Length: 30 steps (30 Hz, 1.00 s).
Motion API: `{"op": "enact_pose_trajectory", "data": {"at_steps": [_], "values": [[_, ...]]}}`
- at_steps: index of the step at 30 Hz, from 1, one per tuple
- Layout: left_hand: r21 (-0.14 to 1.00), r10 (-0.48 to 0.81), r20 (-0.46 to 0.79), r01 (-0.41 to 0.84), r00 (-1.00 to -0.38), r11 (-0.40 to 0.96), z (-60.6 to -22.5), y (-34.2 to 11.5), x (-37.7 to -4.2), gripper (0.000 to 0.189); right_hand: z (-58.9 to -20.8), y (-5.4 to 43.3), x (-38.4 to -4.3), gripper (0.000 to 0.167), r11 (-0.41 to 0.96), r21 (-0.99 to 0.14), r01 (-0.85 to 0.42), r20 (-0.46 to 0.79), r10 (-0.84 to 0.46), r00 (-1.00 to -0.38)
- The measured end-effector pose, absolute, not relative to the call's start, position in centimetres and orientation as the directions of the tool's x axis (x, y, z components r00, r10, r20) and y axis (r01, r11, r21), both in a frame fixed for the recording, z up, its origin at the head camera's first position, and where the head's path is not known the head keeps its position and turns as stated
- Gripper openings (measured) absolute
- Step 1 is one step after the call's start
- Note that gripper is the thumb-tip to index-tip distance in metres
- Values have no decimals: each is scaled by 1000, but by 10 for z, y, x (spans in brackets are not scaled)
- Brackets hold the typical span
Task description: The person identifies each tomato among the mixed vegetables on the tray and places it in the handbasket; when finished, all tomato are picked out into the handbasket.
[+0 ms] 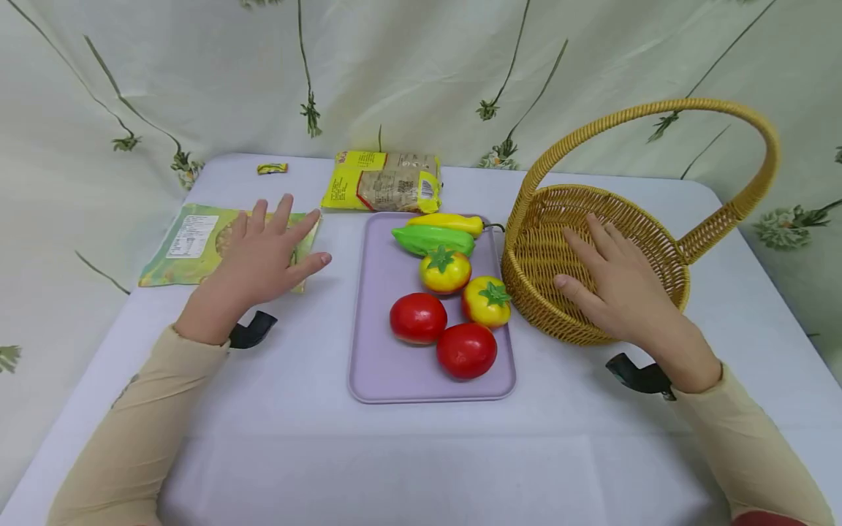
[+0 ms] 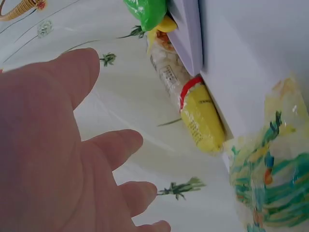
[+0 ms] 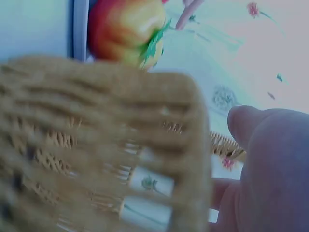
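Observation:
My left hand (image 1: 263,256) hovers with fingers spread over a green and yellow food packet (image 1: 191,245) at the table's left. Over the wicker basket (image 1: 526,292) on the right is my right hand (image 1: 621,292), its fingers straight and holding nothing. Between the hands lies a lilac tray (image 1: 388,372). On it are a yellow pepper (image 1: 454,223), a green pepper (image 1: 434,239), two yellow-red tomatoes with green leaf tops (image 1: 445,270) and two plain red tomatoes (image 1: 418,318). In the right wrist view, the basket's woven wall (image 3: 120,96) stands close beside the right hand.
Behind the tray lies a yellow and clear food bag (image 1: 388,183). A small yellow wrapped packet (image 1: 272,168) is near the back left edge. The basket's tall arched handle (image 1: 658,109) rises high above it. A flower-patterned cloth (image 1: 408,73) hangs behind the white table (image 1: 395,467).

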<state>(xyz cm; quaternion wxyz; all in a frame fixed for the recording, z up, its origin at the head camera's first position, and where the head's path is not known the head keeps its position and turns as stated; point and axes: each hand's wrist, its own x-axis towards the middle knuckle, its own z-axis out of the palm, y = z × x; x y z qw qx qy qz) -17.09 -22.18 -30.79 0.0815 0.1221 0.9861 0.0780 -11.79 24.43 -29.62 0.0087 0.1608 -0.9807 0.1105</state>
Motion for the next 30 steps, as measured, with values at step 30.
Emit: {"op": "enact_pose_trajectory", "data": {"at_steps": [30], "values": [[234, 429, -193, 383, -882, 894, -343, -172, -182, 70, -297, 198, -102, 73, 768, -274, -578, 88, -579, -811]]}}
